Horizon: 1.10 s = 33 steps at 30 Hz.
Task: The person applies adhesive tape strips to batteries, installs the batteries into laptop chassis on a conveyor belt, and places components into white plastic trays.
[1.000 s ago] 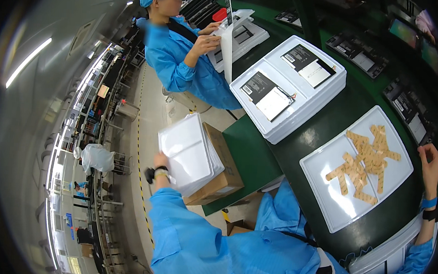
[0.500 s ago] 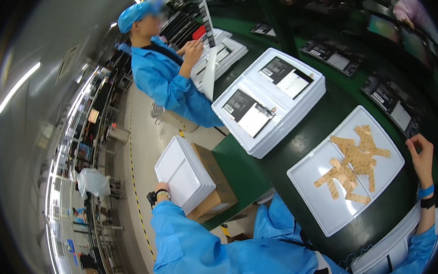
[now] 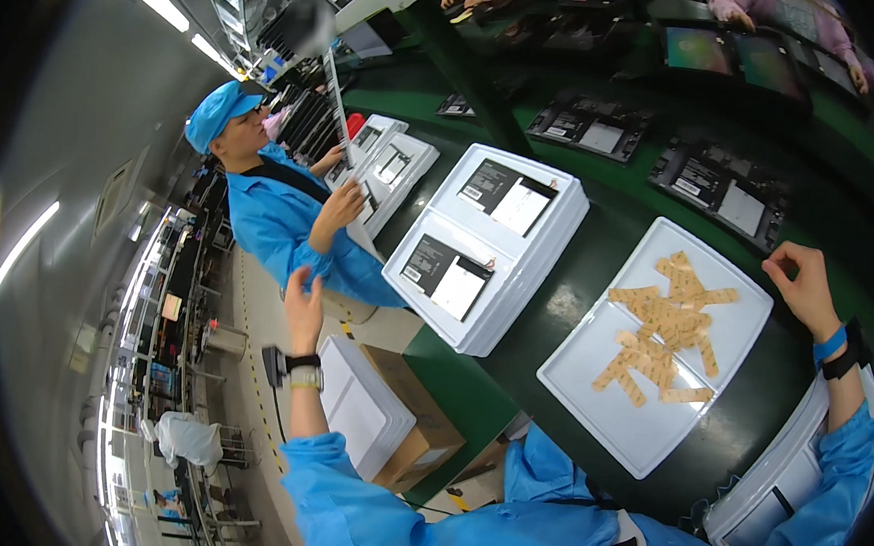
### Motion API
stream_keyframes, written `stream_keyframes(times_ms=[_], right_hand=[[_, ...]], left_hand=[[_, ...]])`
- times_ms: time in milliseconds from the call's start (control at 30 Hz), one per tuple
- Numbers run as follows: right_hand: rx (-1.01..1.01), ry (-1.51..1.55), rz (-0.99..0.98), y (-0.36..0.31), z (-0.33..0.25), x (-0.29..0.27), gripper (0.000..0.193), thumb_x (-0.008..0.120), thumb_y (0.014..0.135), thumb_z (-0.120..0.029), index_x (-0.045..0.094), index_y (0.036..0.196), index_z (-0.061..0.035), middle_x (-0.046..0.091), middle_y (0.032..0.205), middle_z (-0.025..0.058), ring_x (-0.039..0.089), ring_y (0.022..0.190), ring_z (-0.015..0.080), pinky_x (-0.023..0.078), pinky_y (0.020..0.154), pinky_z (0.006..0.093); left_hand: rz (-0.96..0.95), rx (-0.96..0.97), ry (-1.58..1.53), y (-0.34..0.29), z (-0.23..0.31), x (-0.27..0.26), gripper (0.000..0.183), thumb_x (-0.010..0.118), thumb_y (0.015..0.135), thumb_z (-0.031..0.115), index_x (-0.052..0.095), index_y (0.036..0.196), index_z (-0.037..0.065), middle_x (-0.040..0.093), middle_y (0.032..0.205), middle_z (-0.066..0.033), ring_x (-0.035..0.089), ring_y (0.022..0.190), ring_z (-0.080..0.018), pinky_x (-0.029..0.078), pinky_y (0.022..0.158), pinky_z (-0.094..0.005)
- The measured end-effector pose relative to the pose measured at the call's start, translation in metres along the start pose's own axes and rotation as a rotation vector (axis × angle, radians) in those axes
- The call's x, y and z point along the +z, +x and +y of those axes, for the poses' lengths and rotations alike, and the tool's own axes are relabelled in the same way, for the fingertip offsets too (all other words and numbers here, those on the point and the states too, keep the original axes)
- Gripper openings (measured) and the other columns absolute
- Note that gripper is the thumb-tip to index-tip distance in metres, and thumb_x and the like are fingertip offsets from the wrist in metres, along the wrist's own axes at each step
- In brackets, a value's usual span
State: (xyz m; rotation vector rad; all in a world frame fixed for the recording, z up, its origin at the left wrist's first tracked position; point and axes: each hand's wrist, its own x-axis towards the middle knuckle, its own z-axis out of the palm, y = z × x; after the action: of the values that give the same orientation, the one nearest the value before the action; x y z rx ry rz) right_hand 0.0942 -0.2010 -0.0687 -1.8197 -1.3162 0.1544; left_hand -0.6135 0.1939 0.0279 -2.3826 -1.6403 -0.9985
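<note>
My left hand (image 3: 303,308) is raised with the fingers apart and holds nothing. It hovers above a white foam tray (image 3: 357,410) lying on a brown cardboard box (image 3: 429,435) beside the green belt (image 3: 511,373). My right hand (image 3: 804,287) rests with loosely bent fingers at the far right corner of a flat white tray (image 3: 590,383). Several tan strips (image 3: 662,327) lie scattered on that tray. Nothing shows between the fingers. Both wrists wear bands and blue sleeves.
A deep white foam tray (image 3: 516,298) with two dark flat devices sits left of the strip tray. A co-worker in a blue coat and cap (image 3: 275,225) handles more trays (image 3: 396,162) further along. Dark devices (image 3: 588,132) line the belt's far side. Another white tray (image 3: 779,484) lies under my right forearm.
My left hand has let go of the white foam tray on the box and risen above it, fingers apart. My right hand stays at the strip tray's corner. The view has tilted.
</note>
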Motion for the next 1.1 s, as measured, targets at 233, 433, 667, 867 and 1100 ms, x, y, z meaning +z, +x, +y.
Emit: stream_keyframes(times_ms=[233,433,667,867,1100], right_hand=[[0.006,0.020,-0.035,-0.003,0.001,-0.004,0.015,0.077,0.085,-0.008,0.069,0.080,0.0039,0.068,0.068,0.0108,0.064,0.061,0.0157,0.051,0.060,0.0295],[0.001,0.061,-0.062,-0.004,0.001,-0.002,0.016,0.078,0.084,-0.009,0.070,0.081,0.0035,0.067,0.066,0.0105,0.064,0.060,0.0155,0.051,0.059,0.0291],[-0.017,0.061,-0.039,-0.002,-0.003,-0.002,0.017,0.078,0.084,-0.008,0.067,0.077,0.0037,0.065,0.065,0.0106,0.061,0.059,0.0151,0.048,0.058,0.0296],[-0.021,0.046,-0.052,-0.001,-0.003,0.001,0.016,0.078,0.083,-0.006,0.067,0.076,0.0031,0.065,0.065,0.0086,0.060,0.060,0.0128,0.046,0.058,0.0282],[0.124,0.499,-0.099,-0.001,-0.040,0.005,0.013,0.066,0.101,-0.010,0.068,0.093,0.0006,0.076,0.089,0.0084,0.069,0.078,0.0123,0.056,0.072,0.0271]], left_hand=[[-0.605,0.760,-0.218,0.100,0.248,0.126,0.048,0.084,0.079,0.013,0.068,0.123,0.000,0.070,0.121,-0.0204,0.065,0.113,-0.0408,0.052,0.099,-0.0413],[-0.850,0.846,0.194,0.123,0.313,0.204,0.077,0.100,0.045,0.025,0.071,0.116,0.011,0.070,0.117,-0.0127,0.067,0.114,-0.0351,0.055,0.092,-0.0438],[-0.792,0.957,0.394,0.124,0.317,0.217,0.076,0.103,0.037,0.036,0.066,0.099,0.011,0.067,0.104,-0.0099,0.068,0.103,-0.0343,0.054,0.080,-0.0448],[-0.528,0.691,-0.195,0.096,0.265,0.175,0.045,0.080,0.086,0.019,0.054,0.120,0.004,0.072,0.100,-0.0226,0.069,0.100,-0.0436,0.053,0.085,-0.0512],[-0.701,0.433,-0.769,0.050,0.347,0.118,0.059,0.073,0.100,0.028,0.043,0.141,-0.003,0.067,0.115,-0.0157,0.066,0.100,-0.0186,0.054,0.086,-0.0344]])
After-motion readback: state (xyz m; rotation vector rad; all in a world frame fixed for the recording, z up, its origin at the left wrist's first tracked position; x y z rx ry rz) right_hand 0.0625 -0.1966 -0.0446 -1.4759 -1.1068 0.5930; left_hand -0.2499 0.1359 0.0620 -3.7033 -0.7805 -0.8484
